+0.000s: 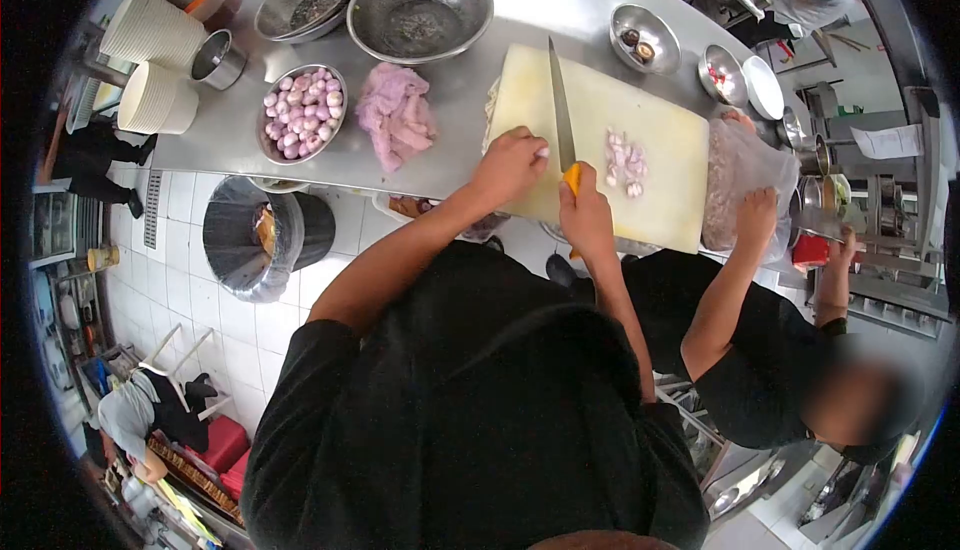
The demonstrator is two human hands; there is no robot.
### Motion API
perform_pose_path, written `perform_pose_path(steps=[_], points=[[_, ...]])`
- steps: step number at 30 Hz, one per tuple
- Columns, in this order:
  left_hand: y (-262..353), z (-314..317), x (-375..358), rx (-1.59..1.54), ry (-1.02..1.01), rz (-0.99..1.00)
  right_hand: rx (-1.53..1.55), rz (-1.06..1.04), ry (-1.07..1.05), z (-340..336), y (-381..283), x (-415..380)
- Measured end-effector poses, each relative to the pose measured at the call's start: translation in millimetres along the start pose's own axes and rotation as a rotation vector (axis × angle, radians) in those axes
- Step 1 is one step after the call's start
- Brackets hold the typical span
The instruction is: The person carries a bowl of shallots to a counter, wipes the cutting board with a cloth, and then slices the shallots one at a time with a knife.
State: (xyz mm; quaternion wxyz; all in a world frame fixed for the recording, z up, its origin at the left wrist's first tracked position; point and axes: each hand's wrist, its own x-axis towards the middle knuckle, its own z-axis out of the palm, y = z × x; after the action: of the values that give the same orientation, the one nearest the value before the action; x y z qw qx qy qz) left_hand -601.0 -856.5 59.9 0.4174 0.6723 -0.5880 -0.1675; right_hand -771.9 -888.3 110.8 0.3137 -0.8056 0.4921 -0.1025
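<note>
Knife [562, 110] is held by its handle in the right hand [588, 212], I see, over the cutting board [665, 175]. The left hand [513, 165] pinches what I believe is a shallot [543, 152], near the blade; if this round piece rolls, the edge could slip onto fingers.

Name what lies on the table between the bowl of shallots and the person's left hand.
The head view shows a pink cloth between the shallots and the left hand.
</note>
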Motion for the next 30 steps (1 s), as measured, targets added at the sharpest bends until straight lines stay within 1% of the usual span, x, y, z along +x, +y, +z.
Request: perform_pose_path(steps=[2, 4, 5, 8, 16, 22, 25, 28, 30], points=[[-2.8, 9.4, 3.4, 0.004, 0.059, 0.037, -0.007, -0.017, -0.008, -4.8, -1.1, -0.9], [0.5, 11.9, 3.5, -0.029, 0.121, 0.035, -0.042, -0.053, -0.019, -6.4, 0.3, 0.7], [1.5, 12.2, 2.6, -0.044, 0.154, 0.033, -0.031, -0.036, -0.05, -8.2, -0.9, 1.0], [1.4, 12.1, -0.3, -0.093, 0.146, 0.061, -0.02, -0.014, -0.116, -15.4, -5.8, 3.2], [-6.1, 20.3, -1.2, -0.04, 0.218, 0.123, -0.073, 0.006, -0.215, -37.7, -26.4, -3.0], [-3.5, 19.8, -1.7, -0.032, 0.215, 0.099, -0.088, -0.029, -0.175, -18.8, -15.6, 3.1], [-4.9, 22.2, -3.8, -0.044, 0.213, 0.102, -0.012, -0.054, -0.153, 4.0, -1.8, 17.6], [-4.4, 20.9, -5.1, -0.018, 0.196, 0.08, 0.073, 0.022, -0.257, -10.1, 1.7, 24.4], [-4.0, 20.1, -2.1, -0.006, 0.195, 0.081, 0.062, 0.09, -0.317, -28.6, -12.1, 19.5]])
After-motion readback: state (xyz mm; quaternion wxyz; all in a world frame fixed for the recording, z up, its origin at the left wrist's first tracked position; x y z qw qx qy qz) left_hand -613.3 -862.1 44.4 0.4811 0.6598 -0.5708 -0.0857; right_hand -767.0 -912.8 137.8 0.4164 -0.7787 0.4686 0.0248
